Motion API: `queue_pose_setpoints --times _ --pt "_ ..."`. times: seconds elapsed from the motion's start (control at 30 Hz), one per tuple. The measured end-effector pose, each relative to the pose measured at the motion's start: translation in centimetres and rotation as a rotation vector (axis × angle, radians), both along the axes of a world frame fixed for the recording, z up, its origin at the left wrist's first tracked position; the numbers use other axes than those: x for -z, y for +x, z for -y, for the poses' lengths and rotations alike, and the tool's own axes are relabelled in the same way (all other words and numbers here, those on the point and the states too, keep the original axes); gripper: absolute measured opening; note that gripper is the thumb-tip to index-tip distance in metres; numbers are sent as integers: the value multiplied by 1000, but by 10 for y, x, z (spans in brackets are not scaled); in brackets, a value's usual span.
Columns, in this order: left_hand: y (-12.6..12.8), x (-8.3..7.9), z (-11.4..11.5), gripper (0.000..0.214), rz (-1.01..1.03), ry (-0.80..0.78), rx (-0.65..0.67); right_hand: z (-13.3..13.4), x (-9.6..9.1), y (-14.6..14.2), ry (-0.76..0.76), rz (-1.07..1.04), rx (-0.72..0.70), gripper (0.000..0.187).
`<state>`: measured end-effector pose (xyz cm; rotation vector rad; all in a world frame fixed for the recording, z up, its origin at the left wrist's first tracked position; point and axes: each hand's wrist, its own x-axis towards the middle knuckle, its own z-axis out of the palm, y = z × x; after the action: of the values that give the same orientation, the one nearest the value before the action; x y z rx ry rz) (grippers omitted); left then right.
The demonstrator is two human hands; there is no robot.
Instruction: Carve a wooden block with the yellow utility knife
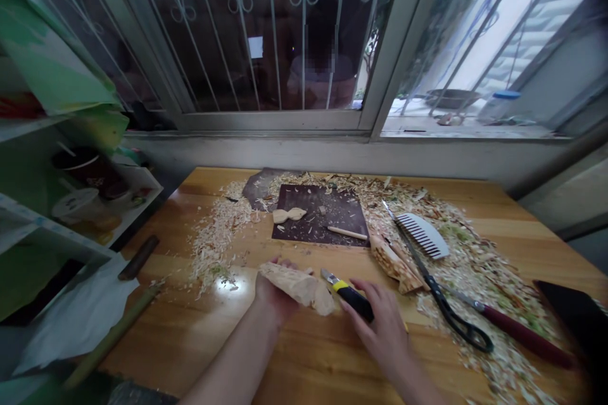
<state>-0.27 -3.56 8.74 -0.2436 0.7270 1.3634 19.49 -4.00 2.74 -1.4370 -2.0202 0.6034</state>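
1. Now the left hand [278, 304] is wrapped around a chunky piece of pale wood [297, 283]. That wood is low in the middle of the view, over the table [308, 367].
2. The right hand [382, 319] has its thumb and fingers around a black and yellow cutter [354, 299]. The silver blade points up and to the left, near the wood's right end. I cannot tell if they touch.
3. Past the hands, a dark mat [342, 210] lies flat. A pencil [348, 233] lies on it, and a little bow-shaped piece [289, 215] sits at its left side.
4. To the right of the mat is a brown and cream lump [394, 264]. Next to it is a long tool with a black loop handle [449, 310]. A white comb [424, 235] is just beside that tool's blade.
5. Farther right is a tool with a dark red handle [522, 332].
6. Curly wood bits [216, 231] are spread over both sides of the table and along the back.
7. On the left, a short dark stick [139, 257] lies near a longer green stick [114, 335].
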Motion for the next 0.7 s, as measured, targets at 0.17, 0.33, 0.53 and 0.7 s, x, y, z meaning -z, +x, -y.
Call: queue_pose_setpoints --times 0.17,0.33,0.53,0.7 --pt "10 9 -2 18 -121 -105 -36 10 -42 -33 -209 -491 -259 62" --pt "18 7 4 21 -217 -36 -14 -4 -45 -54 -429 -756 -112 34" --pt "15 4 19 45 -589 54 140 -20 -40 -56 -628 -1060 -41 34" --pt "19 7 20 43 -849 210 110 -17 -44 -60 -630 -1119 27 40"
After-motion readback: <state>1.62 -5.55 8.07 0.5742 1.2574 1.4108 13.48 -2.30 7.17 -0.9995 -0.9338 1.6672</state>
